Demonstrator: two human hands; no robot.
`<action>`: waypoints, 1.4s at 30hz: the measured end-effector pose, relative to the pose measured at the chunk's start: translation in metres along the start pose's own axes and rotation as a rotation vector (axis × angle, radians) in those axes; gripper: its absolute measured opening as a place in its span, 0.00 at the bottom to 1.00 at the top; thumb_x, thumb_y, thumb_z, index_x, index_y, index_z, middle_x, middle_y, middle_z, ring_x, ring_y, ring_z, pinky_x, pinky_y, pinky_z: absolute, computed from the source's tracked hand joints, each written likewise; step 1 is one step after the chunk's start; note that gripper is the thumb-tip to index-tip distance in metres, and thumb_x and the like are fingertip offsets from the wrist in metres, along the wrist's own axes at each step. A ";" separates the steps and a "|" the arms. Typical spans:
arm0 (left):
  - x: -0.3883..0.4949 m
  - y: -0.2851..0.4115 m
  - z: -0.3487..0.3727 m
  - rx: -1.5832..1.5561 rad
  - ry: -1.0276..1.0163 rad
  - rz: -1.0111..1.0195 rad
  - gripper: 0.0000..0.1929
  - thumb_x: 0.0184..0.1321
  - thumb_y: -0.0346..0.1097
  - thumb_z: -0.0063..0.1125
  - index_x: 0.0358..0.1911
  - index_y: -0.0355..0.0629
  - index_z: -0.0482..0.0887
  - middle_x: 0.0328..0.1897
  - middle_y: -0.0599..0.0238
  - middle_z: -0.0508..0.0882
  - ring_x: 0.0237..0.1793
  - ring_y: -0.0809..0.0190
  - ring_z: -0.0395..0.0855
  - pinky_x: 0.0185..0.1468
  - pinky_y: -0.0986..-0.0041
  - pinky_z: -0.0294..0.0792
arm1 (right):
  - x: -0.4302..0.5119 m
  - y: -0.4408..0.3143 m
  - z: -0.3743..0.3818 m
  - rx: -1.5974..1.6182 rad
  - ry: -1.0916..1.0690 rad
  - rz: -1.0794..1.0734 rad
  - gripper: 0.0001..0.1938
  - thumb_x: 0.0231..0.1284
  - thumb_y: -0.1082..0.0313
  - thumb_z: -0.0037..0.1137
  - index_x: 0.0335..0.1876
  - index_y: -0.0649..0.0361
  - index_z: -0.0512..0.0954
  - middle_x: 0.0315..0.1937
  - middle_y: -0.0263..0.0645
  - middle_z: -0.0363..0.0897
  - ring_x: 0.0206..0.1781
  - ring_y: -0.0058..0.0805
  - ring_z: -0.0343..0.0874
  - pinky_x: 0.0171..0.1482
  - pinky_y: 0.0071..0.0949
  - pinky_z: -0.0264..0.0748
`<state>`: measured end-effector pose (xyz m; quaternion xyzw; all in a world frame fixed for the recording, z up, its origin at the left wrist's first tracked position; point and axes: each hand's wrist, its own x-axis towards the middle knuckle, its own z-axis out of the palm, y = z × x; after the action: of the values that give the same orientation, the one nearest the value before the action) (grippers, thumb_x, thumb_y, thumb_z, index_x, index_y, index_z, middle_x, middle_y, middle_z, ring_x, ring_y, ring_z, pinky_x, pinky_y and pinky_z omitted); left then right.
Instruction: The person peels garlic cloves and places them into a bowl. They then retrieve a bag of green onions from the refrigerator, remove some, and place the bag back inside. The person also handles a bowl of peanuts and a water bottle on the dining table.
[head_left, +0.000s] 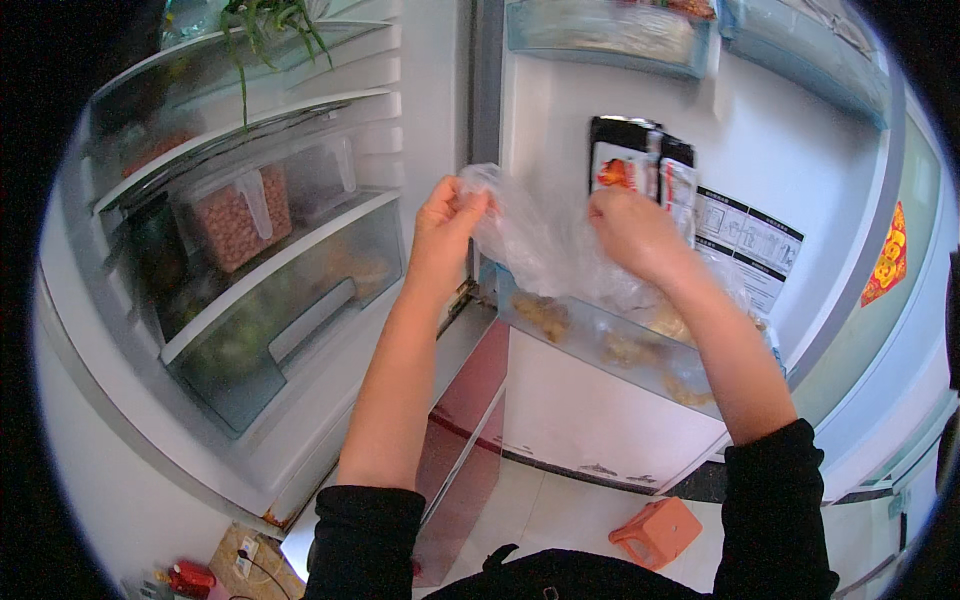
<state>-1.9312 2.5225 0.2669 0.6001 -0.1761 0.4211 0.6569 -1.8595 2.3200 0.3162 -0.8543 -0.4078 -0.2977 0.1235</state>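
My left hand (454, 217) pinches the gathered top of a clear plastic bag (525, 240) between thumb and fingers. The bag hangs down to the translucent lower door bin (622, 352) of an open refrigerator. Curled fingers of my right hand (634, 232) lie in front of black-and-white printed food packets (626, 146), which stand upright above the bin. Whether these fingers grip a packet or the bag's edge is hidden. Yellowish-brown food pieces (544, 315) in clear wrapping show inside the bin.
Left, the fridge compartment holds a clear container of reddish-brown round items (244, 217), a crisper drawer (292, 322) and green leafy stalks (274, 30). Filled door bins (611, 34) hang above my hands. An orange plastic stool (656, 532) stands on the tiled floor.
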 end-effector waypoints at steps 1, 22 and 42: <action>0.002 0.000 -0.007 0.020 0.042 0.018 0.07 0.61 0.37 0.51 0.32 0.43 0.74 0.32 0.67 0.80 0.35 0.70 0.76 0.42 0.78 0.67 | 0.000 0.002 -0.003 -0.020 -0.016 0.006 0.09 0.54 0.70 0.44 0.36 0.65 0.74 0.36 0.51 0.76 0.42 0.48 0.76 0.44 0.40 0.72; 0.011 0.009 0.036 0.377 0.045 0.342 0.13 0.63 0.41 0.47 0.34 0.37 0.75 0.22 0.69 0.76 0.24 0.70 0.72 0.31 0.75 0.65 | 0.025 -0.024 -0.017 0.185 -0.579 -0.183 0.13 0.48 0.71 0.47 0.41 0.67 0.76 0.36 0.53 0.78 0.37 0.43 0.79 0.41 0.34 0.73; 0.038 0.015 0.026 0.925 0.173 0.804 0.19 0.54 0.48 0.53 0.15 0.42 0.69 0.16 0.61 0.71 0.22 0.52 0.71 0.30 0.65 0.56 | 0.026 0.007 -0.013 0.396 -0.794 -0.132 0.17 0.52 0.58 0.54 0.42 0.63 0.76 0.35 0.38 0.80 0.38 0.26 0.74 0.44 0.27 0.69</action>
<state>-1.9138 2.5102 0.3099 0.6731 -0.1340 0.7155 0.1306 -1.8468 2.3263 0.3425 -0.8343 -0.5265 0.1299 0.0993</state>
